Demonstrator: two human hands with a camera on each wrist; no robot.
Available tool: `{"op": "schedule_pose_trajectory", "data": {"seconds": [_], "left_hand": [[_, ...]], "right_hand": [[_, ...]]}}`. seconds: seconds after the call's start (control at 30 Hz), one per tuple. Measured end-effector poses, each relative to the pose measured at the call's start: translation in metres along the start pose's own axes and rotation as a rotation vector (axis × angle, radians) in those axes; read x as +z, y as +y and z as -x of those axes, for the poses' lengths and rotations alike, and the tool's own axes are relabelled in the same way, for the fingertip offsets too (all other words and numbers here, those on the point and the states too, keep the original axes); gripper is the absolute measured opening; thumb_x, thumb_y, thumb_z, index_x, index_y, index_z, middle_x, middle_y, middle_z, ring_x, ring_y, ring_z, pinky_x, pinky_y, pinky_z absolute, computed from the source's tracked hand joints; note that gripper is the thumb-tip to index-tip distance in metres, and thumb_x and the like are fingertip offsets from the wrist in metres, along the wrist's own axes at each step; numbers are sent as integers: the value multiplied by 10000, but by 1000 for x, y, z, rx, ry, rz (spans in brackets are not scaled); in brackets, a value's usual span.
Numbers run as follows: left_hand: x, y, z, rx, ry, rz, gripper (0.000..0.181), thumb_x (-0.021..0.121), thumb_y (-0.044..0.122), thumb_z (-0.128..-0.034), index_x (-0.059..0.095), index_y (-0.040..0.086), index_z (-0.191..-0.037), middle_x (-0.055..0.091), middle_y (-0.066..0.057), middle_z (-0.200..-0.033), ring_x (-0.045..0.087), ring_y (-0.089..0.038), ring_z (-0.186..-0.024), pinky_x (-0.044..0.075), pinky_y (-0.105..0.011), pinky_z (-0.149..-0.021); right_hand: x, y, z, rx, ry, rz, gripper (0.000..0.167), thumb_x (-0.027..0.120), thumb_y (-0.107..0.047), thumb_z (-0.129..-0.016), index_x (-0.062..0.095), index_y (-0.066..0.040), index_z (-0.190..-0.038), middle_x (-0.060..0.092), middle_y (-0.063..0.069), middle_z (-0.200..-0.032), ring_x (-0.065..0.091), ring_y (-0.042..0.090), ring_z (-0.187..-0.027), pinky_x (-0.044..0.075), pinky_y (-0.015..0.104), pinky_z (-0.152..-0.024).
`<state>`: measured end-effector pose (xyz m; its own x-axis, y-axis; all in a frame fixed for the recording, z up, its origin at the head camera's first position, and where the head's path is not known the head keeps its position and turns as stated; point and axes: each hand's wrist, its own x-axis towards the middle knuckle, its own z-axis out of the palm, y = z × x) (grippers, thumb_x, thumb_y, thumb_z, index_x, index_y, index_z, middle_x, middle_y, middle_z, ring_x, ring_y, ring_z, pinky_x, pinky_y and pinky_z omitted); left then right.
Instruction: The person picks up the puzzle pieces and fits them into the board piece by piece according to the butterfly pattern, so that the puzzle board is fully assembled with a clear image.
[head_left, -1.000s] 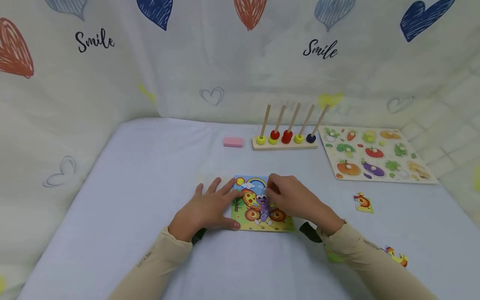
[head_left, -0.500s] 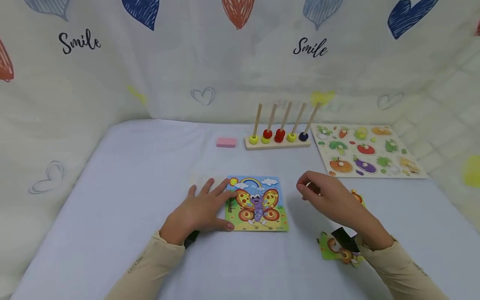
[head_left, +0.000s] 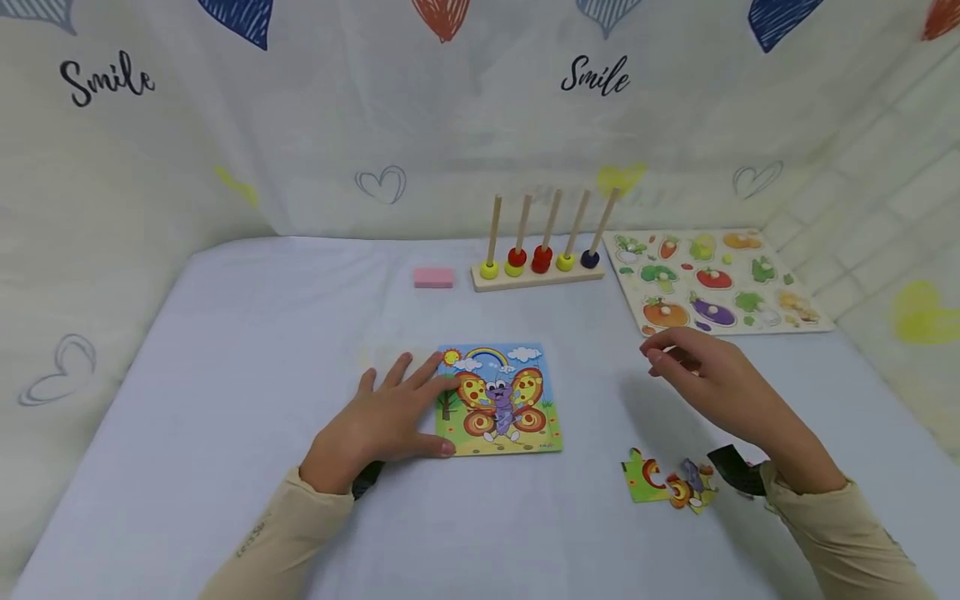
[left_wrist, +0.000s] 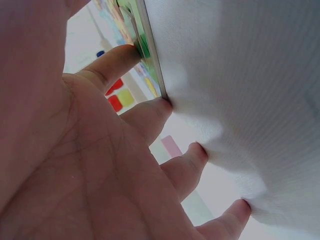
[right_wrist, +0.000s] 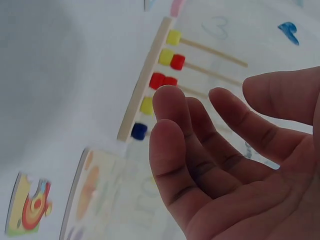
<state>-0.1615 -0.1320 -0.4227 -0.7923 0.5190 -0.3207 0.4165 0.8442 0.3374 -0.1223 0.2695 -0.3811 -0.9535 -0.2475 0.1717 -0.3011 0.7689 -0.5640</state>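
Note:
A square butterfly jigsaw puzzle [head_left: 501, 402] lies flat on the white cloth. My left hand [head_left: 378, 421] rests at its left side with fingers spread, the thumb and index fingertip touching the picture's edge. In the left wrist view, the other fingertips [left_wrist: 199, 150] press on the cloth. Raised over the cloth to the right, my right hand [head_left: 708, 379] has loosely bent fingers and holds nothing. Below it lie loose puzzle pieces: a green one [head_left: 647, 477] and one with purple and orange [head_left: 692, 485]. The right wrist view shows another loose piece [right_wrist: 29, 206], which the right hand or arm covers in the head view.
At the back stands a wooden peg counter [head_left: 538, 277] with coloured beads on upright sticks. Left of it lies a pink block [head_left: 433, 278]. A vegetable board [head_left: 712, 287] lies at the back right. A cloth backdrop [head_left: 480, 108] with printed hearts rises behind.
My right hand has left the puzzle and moved right, above the loose pieces. My left hand stays at the puzzle's left edge. The head view has turned somewhat to the right.

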Motion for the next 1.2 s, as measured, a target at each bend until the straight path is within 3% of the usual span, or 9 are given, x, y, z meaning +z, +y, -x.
{"op": "schedule_pose_trajectory", "data": {"seconds": [0.27, 0.53, 0.8, 0.93, 1.1, 1.2], "left_hand": [[-1, 1, -1, -7, 1, -5, 885, 849, 527, -895, 447, 283, -1644, 147, -45, -1793, 87, -444, -1620, 127, -797, -1185], [1, 2, -3, 6, 0, 2, 895, 846, 530, -895, 431, 297, -1653, 138, -44, -1794, 75, -444, -1622, 117, -795, -1188], [-3, 1, 0, -14, -12, 5, 895, 848, 520, -897, 431, 287, -1655, 140, -48, -1794, 71, -448, -1622, 108, -791, -1192], [-3, 0, 1, -25, -12, 6, 895, 848, 513, -901, 425, 291, -1657, 139, -48, -1794, 66, -444, -1623, 105, -785, -1196], [-1, 2, -1, -11, -13, 19, 895, 846, 517, -900, 422, 306, -1659, 137, -46, -1794, 56, -440, -1625, 96, -780, -1201], [0, 3, -3, -17, -16, 16, 897, 849, 518, -897, 420, 319, -1660, 138, -43, -1794, 56, -435, -1627, 96, -775, -1204]], "right_hand": [[-20, 25, 16, 76, 50, 85, 153, 676, -32, -1047, 715, -55, -1193, 757, 82, -1051, 659, 17, -880, 520, 159, -701], [-32, 51, 40, 144, 43, 157, 192, 721, -50, -1021, 715, -30, -1211, 748, 141, -1102, 563, -70, -897, 499, 140, -686], [-30, 70, 45, 104, 39, 173, 204, 780, -7, -961, 746, -27, -1162, 717, 149, -1128, 474, -166, -941, 432, 42, -734], [-29, 78, 39, 97, 10, 189, 185, 792, -34, -960, 766, -50, -1143, 699, 147, -1162, 519, -65, -980, 453, 75, -737], [-28, 85, 38, 154, -63, 185, 189, 792, -76, -976, 762, -50, -1161, 685, 164, -1191, 591, 245, -1040, 488, 145, -715], [-26, 88, 38, 162, -82, 171, 183, 786, -75, -982, 761, -60, -1163, 677, 161, -1203, 602, 279, -1034, 503, 156, -723]]}}
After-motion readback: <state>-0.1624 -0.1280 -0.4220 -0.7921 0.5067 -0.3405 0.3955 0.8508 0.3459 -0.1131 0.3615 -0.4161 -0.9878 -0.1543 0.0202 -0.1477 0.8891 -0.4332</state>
